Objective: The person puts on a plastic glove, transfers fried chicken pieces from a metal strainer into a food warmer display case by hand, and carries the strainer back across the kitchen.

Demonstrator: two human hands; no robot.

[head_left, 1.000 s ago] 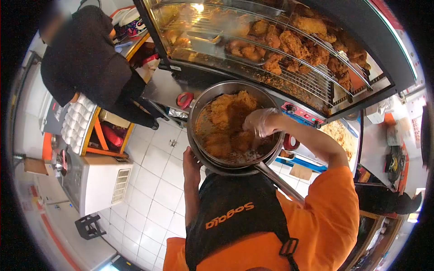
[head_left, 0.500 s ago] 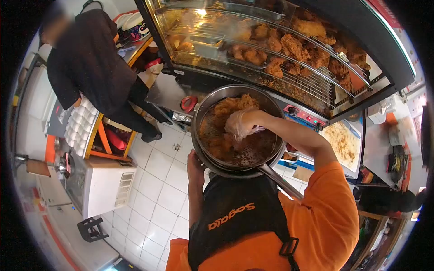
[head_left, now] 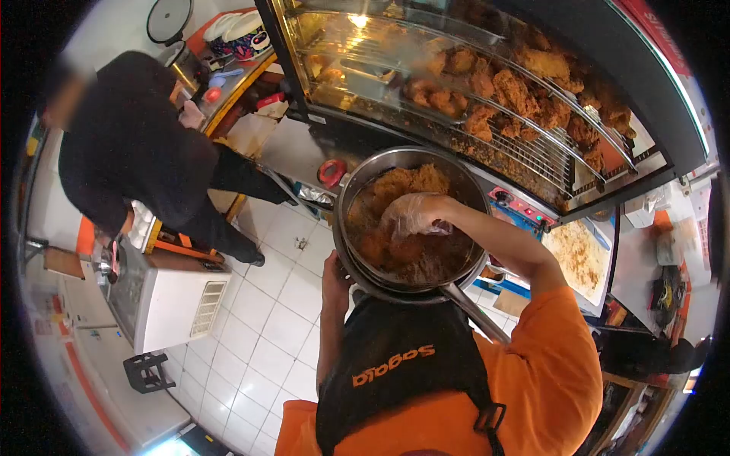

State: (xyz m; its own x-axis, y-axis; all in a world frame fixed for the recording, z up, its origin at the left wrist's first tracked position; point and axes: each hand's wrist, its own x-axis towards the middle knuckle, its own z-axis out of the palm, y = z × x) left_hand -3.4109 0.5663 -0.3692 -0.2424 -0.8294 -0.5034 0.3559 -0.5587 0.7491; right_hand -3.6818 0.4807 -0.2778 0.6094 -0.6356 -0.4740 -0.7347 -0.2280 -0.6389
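Note:
A long-handled metal strainer (head_left: pixel 473 304) holding fried chicken pieces (head_left: pixel 431 179) sits in a wider metal basin (head_left: pixel 363 283) at the front of my body. My right hand (head_left: pixel 414 216), in a clear plastic glove, reaches down into the strainer. Its fingers curl over a piece of fried chicken, and the fingertips are partly hidden. At the basin's left side, my left hand (head_left: pixel 335 277) is bare and grips the outer wall near the rim, with some fingers hidden underneath.
A glass display cabinet (head_left: pixel 456 114) with fried chicken on racks stands ahead. A tray of breading crumbs (head_left: pixel 576 254) lies to the right. Red tape (head_left: pixel 331 173) rests on the metal counter. At left, a person in black (head_left: pixel 141 137) stands by a counter with eggs (head_left: pixel 140 226).
My view has shifted a little, so the cabinet and strainer sit slightly further right. My right hand stays among the chicken. The co-worker has leaned over, and one hand now shows above the counter.

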